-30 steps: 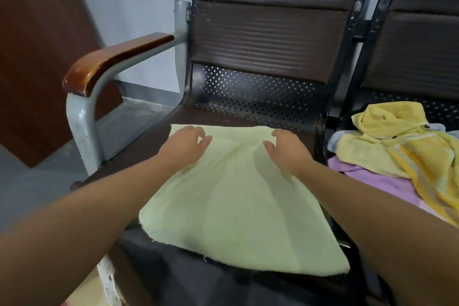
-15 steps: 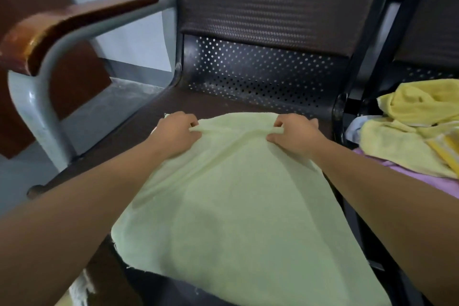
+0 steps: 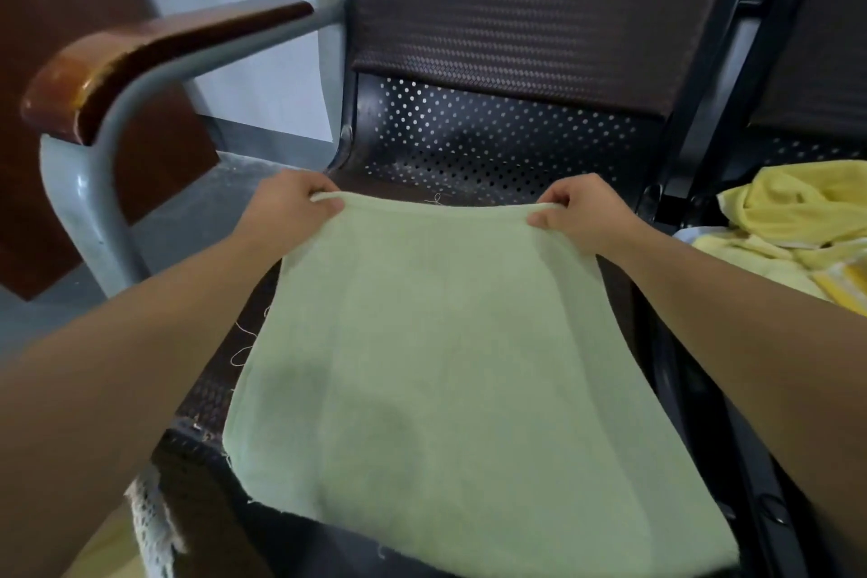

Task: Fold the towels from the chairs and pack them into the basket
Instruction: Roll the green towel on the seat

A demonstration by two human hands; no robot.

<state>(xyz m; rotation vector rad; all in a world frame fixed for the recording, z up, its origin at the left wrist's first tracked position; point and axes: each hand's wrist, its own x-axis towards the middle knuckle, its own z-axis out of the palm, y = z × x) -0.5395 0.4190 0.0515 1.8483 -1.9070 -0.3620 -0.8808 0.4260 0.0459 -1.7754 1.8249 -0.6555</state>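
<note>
First fold just starting, nothing packed yet.

We pinch the two far corners of the pale green towel [image 3: 460, 366], left hand [image 3: 286, 211] on the left corner and right hand [image 3: 577, 214] on the right, fingers and thumbs curled tight over the hem. That far edge is raised off the chair seat [image 3: 220, 394] near the seat's back edge. The rest of the towel lies flat across the seat, and its near edge reaches the seat's front edge. We judge the towel is at full spread with no fold made. A heap of yellow towels [image 3: 793, 211] sits crumpled on the next seat to the right, unfolded. The basket is not in view, so we cannot tell what it holds. Left to do: this fold, the heap, all the packing.
</note>
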